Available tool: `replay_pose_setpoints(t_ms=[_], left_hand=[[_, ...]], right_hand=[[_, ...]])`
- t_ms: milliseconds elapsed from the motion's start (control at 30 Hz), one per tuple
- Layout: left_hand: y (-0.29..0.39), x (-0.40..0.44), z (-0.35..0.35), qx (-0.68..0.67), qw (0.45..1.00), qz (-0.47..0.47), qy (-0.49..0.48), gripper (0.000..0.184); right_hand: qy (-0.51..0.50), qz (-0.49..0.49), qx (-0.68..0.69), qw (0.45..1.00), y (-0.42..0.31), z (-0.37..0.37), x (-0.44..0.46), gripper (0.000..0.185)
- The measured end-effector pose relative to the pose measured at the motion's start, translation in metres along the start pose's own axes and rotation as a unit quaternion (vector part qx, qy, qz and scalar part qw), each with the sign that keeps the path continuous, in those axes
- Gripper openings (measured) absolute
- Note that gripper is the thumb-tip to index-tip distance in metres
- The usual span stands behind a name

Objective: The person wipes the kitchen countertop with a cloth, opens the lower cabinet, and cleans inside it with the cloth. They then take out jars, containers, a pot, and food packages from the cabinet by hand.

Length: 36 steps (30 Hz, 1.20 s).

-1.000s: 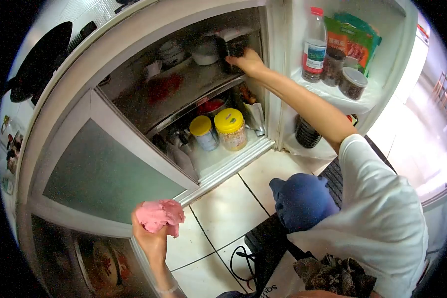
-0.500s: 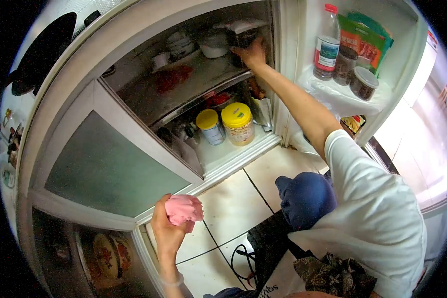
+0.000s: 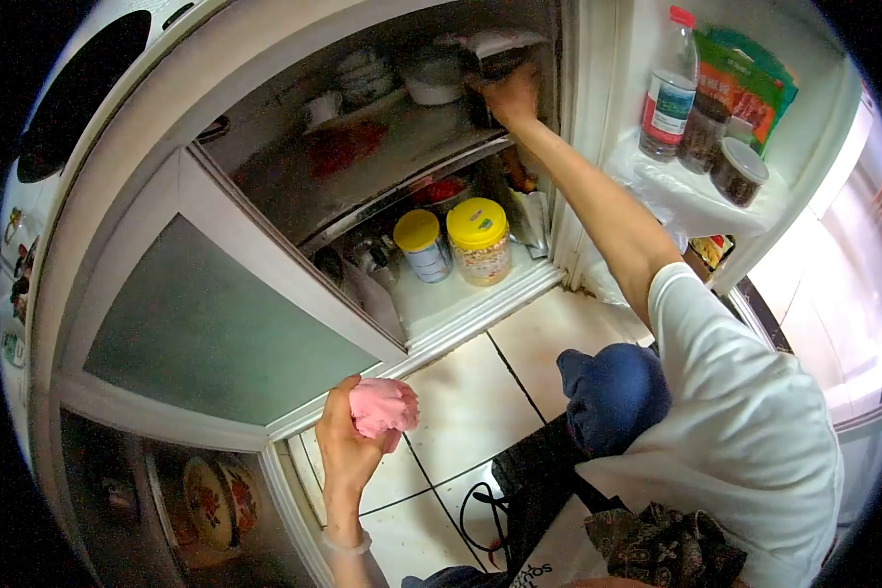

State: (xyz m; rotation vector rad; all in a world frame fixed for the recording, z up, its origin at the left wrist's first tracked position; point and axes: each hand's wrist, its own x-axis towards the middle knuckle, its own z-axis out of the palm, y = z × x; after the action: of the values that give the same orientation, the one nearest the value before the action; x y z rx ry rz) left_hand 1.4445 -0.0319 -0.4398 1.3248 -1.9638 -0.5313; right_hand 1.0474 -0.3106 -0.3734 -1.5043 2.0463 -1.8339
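A bunched pink cloth point(image 3: 383, 407) is gripped in my left hand point(image 3: 347, 441), held low in front of the cabinet's frosted sliding door. My right arm reaches into the open cabinet, and my right hand point(image 3: 511, 99) is closed against the side of a dark container point(image 3: 497, 65) with a pale top on the upper shelf. Shadow hides part of those fingers. Beside that container sits a white bowl point(image 3: 433, 81), with stacked bowls point(image 3: 365, 74) further left. A reddish patch point(image 3: 348, 145) shows on the shelf point(image 3: 407, 132).
Two yellow-lidded containers, a smaller one point(image 3: 421, 245) and a larger jar point(image 3: 479, 242), stand on the lower shelf. The frosted door point(image 3: 216, 333) covers the left side. At right, a bottle point(image 3: 669, 93) and small jars point(image 3: 739, 172) occupy a side shelf.
The view has shifted slightly, so the cabinet contents appear a little further right. My right hand stays at the dark container, and my left hand still holds the pink cloth.
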Motion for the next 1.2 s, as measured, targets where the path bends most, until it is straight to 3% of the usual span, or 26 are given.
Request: replay_pose_setpoints(t_ms=[167,333,533,667,833,933,1067,1133,1167,1200], left_hand=[[0.0,0.002,0.005,0.002,1.0,-0.014,-0.009,0.058],[-0.006,0.003,0.011,0.005,1.0,0.009,-0.015,0.061],[-0.009,0.001,0.013,0.017,1.0,0.015,-0.008,0.064],[-0.006,0.0,0.012,0.038,0.999,0.027,-0.011,0.063],[-0.008,0.0,0.012,0.066,0.997,0.022,-0.013,0.065],[-0.016,0.0,0.016,0.061,0.998,0.011,-0.022,0.066],[-0.013,0.004,0.019,0.074,0.996,0.031,-0.027,0.066],[-0.014,0.005,0.021,0.078,0.996,0.019,-0.036,0.067],[-0.014,0.005,0.022,0.077,0.996,0.02,-0.035,0.067],[-0.014,0.006,0.023,0.072,0.996,0.024,-0.035,0.067]], right_hand=[[-0.013,-0.037,0.012,0.999,-0.007,-0.007,-0.006,0.123],[0.081,-0.07,-0.026,0.994,-0.001,0.011,-0.005,0.118],[0.113,-0.102,-0.026,0.988,0.0,0.017,0.004,0.11],[0.091,-0.06,-0.04,0.993,-0.003,0.013,0.003,0.105],[0.161,-0.155,0.024,0.974,0.0,0.011,0.004,0.097],[0.206,-0.142,0.01,0.968,0.001,0.012,0.008,0.089],[0.15,-0.112,0.029,0.982,-0.013,-0.003,0.009,0.081],[0.103,-0.194,0.087,0.972,-0.018,-0.006,0.011,0.077],[0.112,-0.134,0.071,0.982,-0.022,-0.002,0.007,0.079],[0.113,-0.134,0.07,0.982,-0.027,0.0,0.005,0.079]])
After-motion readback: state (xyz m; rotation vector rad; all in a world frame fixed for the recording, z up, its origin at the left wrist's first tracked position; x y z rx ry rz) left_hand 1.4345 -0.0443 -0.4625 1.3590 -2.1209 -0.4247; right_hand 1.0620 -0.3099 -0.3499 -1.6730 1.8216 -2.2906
